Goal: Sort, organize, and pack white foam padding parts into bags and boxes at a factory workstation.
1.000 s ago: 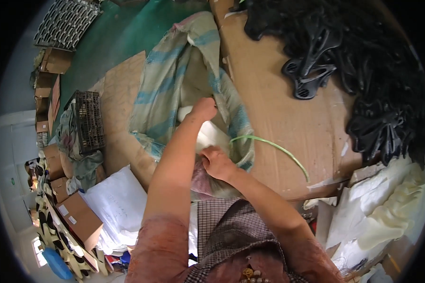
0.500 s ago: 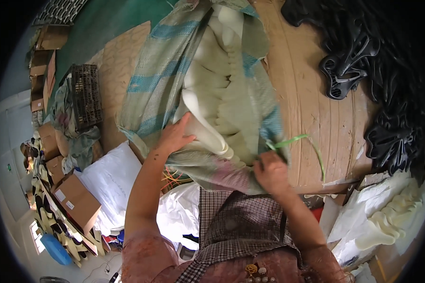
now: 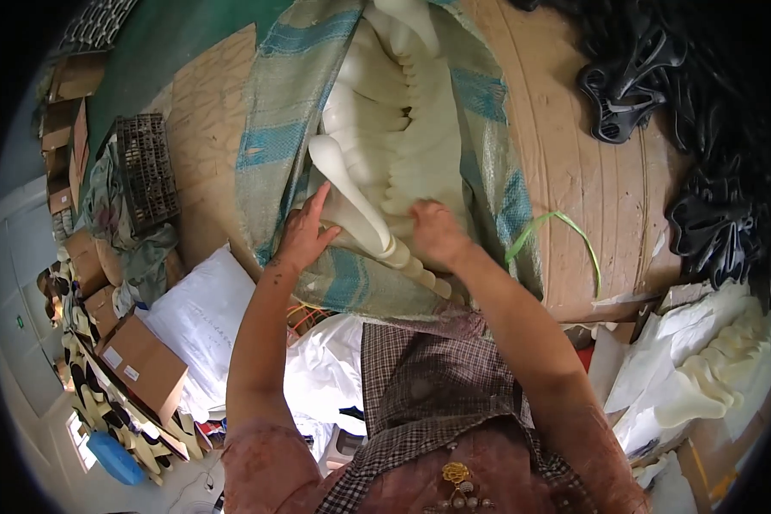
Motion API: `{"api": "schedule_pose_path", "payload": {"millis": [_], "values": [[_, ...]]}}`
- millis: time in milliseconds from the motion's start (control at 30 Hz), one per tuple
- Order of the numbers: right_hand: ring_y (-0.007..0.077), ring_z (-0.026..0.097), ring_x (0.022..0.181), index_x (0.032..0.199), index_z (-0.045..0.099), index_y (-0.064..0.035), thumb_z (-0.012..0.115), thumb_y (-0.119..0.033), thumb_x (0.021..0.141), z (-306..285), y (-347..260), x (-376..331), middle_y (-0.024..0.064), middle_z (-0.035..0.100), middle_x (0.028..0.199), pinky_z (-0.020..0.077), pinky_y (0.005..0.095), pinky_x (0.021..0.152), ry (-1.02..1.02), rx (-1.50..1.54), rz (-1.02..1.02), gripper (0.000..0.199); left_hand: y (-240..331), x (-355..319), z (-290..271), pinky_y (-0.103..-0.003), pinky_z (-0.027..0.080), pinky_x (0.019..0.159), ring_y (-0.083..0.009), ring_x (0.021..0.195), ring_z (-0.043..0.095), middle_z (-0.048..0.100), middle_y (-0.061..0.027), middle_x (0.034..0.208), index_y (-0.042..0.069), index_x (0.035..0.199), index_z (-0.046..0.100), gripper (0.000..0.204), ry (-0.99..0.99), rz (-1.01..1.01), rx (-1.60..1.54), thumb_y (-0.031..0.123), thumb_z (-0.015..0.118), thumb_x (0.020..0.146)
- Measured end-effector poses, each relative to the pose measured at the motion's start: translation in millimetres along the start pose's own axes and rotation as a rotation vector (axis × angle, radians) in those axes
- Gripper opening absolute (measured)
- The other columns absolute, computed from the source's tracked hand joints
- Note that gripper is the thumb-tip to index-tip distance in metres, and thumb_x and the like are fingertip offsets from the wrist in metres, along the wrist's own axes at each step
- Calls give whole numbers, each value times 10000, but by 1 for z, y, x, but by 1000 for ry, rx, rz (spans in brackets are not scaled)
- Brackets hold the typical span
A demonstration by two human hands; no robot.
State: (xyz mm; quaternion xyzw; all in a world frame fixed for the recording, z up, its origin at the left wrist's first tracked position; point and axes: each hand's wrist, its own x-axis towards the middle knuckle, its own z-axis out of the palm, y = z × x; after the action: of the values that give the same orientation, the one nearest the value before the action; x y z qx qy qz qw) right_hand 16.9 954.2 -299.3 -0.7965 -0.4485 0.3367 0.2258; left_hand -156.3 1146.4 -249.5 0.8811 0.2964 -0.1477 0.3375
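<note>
A green woven sack (image 3: 270,111) with blue stripes lies spread open, packed with overlapping cream-white insoles (image 3: 428,120). One insole (image 3: 343,184) stands out at the near left of the pile, its rounded end raised. Beside it, at the sack's left edge, is my left hand (image 3: 304,236), thumb and fingers apart, its fingertips near that insole's side. My right hand (image 3: 437,233) is over the near right part of the pile, fingers bent and smeared by motion; whether it grips anything is hidden.
A green strap (image 3: 565,218) curls on the cardboard (image 3: 565,137) right of the sack. Black moulded plastic parts (image 3: 625,94) heap at the far right. More cream pieces (image 3: 702,385) lie on white paper. A white bag (image 3: 201,308), a carton (image 3: 146,364) and a dark crate (image 3: 146,171) stand left.
My right hand has left the sack's near right edge and moved up and left over the insoles. The sack's mouth is wider, and its near edge has shifted. My left hand stays beside the raised insole.
</note>
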Motion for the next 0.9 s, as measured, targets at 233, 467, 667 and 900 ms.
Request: {"api": "schedule_pose_path", "payload": {"millis": [233,467,667,900], "values": [[234,525,1087,1262,474,12,522,-542,850,49,2,-81,177,533,1216,402,336,935,-689,1035,383,691,-43,-23,0,-386,442,857,-318,973,595,603,-126,1138,202,1421,255,811,128,-25,-37,8,634,731],[184,538,1000,1368,313,10,708,-250,798,-33,-82,-88,129,549,1128,451,293,833,-25,1744,647,740,-62,-7,-26,-380,457,874,-319,985,601,634,-144,1064,225,1427,241,771,236,-50,-229,-71,514,769],[205,557,975,1316,400,24,742,-178,755,-63,-28,-52,148,538,1182,472,309,844,432,1074,222,687,7,23,-20,-380,404,964,-345,1175,481,318,-218,1404,167,1461,95,949,-47,-125,-469,-105,593,701],[231,496,1109,1367,285,21,691,-184,804,-70,-20,-62,144,497,1242,396,316,959,473,861,199,724,71,66,-11,-502,264,1066,-345,1344,243,151,-121,1493,108,1356,295,562,67,230,660,59,494,832]]}}
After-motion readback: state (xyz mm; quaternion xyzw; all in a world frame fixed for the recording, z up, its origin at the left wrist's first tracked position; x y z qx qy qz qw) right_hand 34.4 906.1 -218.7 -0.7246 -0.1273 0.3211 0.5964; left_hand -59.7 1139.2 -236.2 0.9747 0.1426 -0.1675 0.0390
